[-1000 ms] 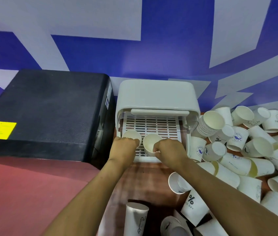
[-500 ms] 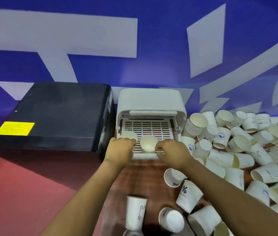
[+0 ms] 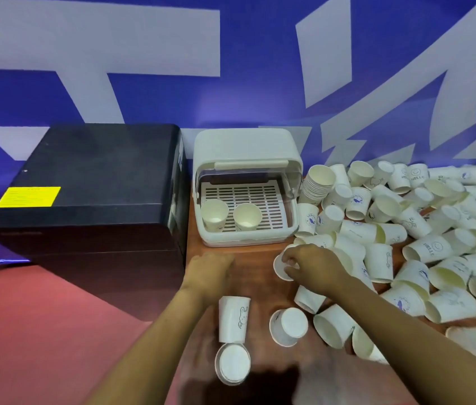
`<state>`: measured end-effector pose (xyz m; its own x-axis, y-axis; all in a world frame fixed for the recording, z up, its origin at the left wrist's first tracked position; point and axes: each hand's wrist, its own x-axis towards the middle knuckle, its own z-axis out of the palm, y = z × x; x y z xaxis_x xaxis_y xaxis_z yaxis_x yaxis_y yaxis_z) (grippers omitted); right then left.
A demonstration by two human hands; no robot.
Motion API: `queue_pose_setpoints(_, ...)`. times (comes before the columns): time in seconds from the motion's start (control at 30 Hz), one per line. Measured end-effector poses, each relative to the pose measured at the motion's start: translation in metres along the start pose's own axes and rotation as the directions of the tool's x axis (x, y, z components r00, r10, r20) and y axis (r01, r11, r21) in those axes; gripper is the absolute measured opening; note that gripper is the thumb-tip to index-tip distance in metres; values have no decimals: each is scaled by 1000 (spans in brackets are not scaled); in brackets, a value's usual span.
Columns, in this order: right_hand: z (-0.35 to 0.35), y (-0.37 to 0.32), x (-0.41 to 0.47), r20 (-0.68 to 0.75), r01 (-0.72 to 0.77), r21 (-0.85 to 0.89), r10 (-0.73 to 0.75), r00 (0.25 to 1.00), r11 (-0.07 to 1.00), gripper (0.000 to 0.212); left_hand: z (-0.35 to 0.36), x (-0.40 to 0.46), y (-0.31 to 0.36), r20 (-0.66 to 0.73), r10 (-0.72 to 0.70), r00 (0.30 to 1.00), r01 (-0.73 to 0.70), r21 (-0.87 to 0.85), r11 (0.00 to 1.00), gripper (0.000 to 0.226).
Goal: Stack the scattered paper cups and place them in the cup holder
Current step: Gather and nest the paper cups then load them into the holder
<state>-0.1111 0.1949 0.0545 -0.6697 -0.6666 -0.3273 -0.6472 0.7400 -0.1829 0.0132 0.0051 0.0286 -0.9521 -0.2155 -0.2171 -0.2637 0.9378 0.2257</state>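
Most of your job is still ahead of you. The biggest thing in play is the heap of loose paper cups (image 3: pixel 423 229) spread over the right half of the wooden surface (image 3: pixel 248 270), lying on their sides, mouth up or base up, many touching or overlapping. Only one nested stack (image 3: pixel 317 184) shows in that heap, leaning just beside the right wall of the cup holder (image 3: pixel 247 147).

The cup holder itself sits at the back of the surface, between the black box (image 3: pixel 91 182) and the heap, with its lid raised. On its slotted tray stand just two cups, mouth up: one at the front left (image 3: pixel 214 214), one just right of it (image 3: pixel 247 216), near each other but apart. The rest of the tray holds nothing, so I judge you have barely begun.

Closer to you, a few stray cups lie well apart from the heap: one with a rabbit drawing (image 3: pixel 234 319), a base-up one (image 3: pixel 232 364) touching its near end, and another (image 3: pixel 288 326) to the right.

Your right hand (image 3: pixel 312 266) has its grip closed round the rim of a cup lying on its side (image 3: pixel 280 268) at the heap's near edge. Your left hand (image 3: pixel 212 271) is blurred; fingers look loosely bent over the bare surface, holding nothing.
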Motion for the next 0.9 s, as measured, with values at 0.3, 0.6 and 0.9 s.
queue_pose_setpoints(0.3,37,-22,-34,282,87,-187,-31,959,978,66,44,-11,5,247,-29,968,1,114,993,44)
queue_pose_setpoints(0.6,62,-23,-37,333,71,-178,-8,943,981,64,46,-17,2,242,-15,970,-7,91,996,36)
queue_pose_setpoints(0.9,24,-16,-25,343,-29,43,13,939,999,45,17,-12,3,204,102,974,-97,-36,995,23)
